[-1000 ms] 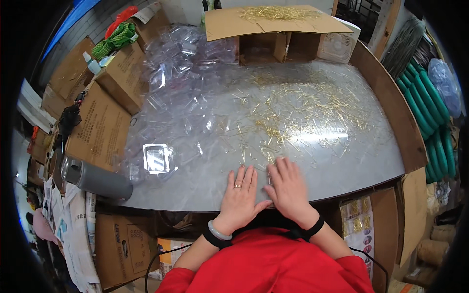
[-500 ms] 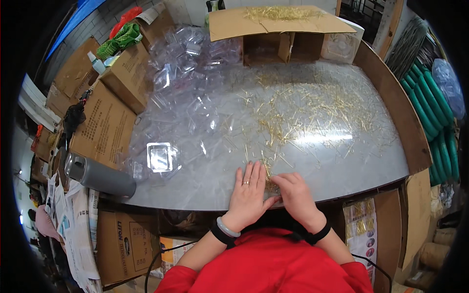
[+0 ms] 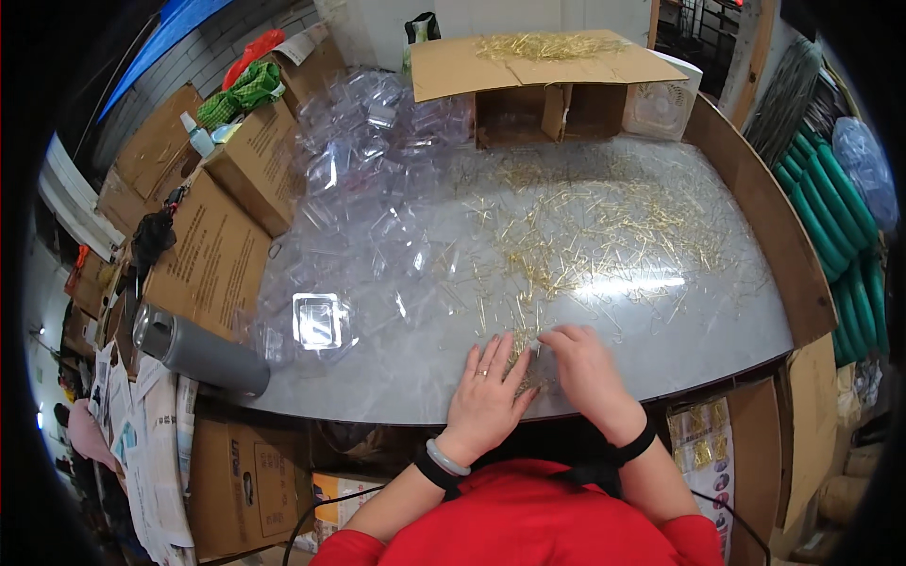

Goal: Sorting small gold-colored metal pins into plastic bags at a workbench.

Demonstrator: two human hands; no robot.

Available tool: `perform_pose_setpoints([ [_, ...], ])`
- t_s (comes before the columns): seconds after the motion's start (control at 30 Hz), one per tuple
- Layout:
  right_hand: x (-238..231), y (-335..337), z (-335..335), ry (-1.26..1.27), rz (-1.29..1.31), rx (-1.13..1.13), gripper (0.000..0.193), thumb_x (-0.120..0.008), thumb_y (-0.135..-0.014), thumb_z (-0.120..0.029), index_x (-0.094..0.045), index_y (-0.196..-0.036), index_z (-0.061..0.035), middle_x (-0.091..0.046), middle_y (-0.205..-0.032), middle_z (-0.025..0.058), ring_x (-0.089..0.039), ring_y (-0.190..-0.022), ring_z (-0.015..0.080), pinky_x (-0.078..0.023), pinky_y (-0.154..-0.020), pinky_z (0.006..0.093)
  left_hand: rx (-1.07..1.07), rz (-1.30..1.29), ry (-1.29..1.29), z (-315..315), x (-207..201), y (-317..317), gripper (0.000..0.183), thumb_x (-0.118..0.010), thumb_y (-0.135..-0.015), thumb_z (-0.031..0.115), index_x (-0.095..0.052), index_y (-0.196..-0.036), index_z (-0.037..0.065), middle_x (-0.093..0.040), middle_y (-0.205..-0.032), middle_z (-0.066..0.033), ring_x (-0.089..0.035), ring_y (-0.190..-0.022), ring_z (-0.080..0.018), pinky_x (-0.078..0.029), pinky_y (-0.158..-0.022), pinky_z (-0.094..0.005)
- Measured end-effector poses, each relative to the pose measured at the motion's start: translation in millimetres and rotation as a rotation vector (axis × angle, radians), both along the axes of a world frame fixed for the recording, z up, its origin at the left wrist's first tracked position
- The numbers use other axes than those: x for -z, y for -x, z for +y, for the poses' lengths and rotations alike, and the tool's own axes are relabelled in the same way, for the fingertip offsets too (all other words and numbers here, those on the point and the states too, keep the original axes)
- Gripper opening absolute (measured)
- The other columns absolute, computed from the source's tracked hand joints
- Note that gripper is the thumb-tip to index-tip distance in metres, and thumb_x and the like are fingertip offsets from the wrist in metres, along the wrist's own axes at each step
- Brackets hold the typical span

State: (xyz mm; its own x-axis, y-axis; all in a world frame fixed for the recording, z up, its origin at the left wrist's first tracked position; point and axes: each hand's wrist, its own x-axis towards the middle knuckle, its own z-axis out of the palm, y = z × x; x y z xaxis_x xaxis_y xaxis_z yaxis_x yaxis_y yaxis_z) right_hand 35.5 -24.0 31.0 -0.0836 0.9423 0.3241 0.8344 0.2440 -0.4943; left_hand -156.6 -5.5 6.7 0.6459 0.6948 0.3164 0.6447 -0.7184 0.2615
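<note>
Several fingers (image 3: 502,356) beside golden wire pieces (image 3: 536,274)

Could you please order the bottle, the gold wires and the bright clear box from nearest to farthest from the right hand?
1. Gold wires: just ahead and beside it.
2. Bright clear box: left.
3. Bottle: farther left.

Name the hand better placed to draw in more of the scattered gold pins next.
Probably the right hand: it sits closer to the bulk of the scattered gold pins, while the left hand lies beside the small bunch.
</note>
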Motion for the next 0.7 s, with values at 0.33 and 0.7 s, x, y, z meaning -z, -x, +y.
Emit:
perform_pose_setpoints([
  [0.33, -7.0, -3.6, 52.1, 0.211, -0.348, -0.082, 0.027, -0.062, -0.085, -0.004, -0.065, -0.112, -0.0058, -0.062, -0.110, 0.0134, -0.060, -0.109, 0.0338, -0.052, -0.089, 0.0450, 0.010, -0.050, 0.001, -1.7, 0.0, 2.8, 0.054, -0.064, -0.095, 0.031, -0.054, -0.140, 0.003, -0.046, -0.149, -0.0237, -0.045, -0.138, -0.0394, -0.032, -0.116, -0.0532],
  [0.7, 0.1, -30.4, 44.4, -0.237, -0.308, -0.073, 0.034, -0.059, -0.085, -0.002, -0.062, -0.118, -0.0015, -0.063, -0.119, 0.0155, -0.058, -0.112, 0.0363, -0.049, -0.097, 0.0442, -0.031, -0.032, -0.032, -3.1, 0.6, -0.4, 0.054, -0.062, -0.097, 0.030, -0.053, -0.140, -0.002, -0.047, -0.148, -0.0246, -0.046, -0.137, -0.0385, -0.033, -0.115, -0.0525],
])
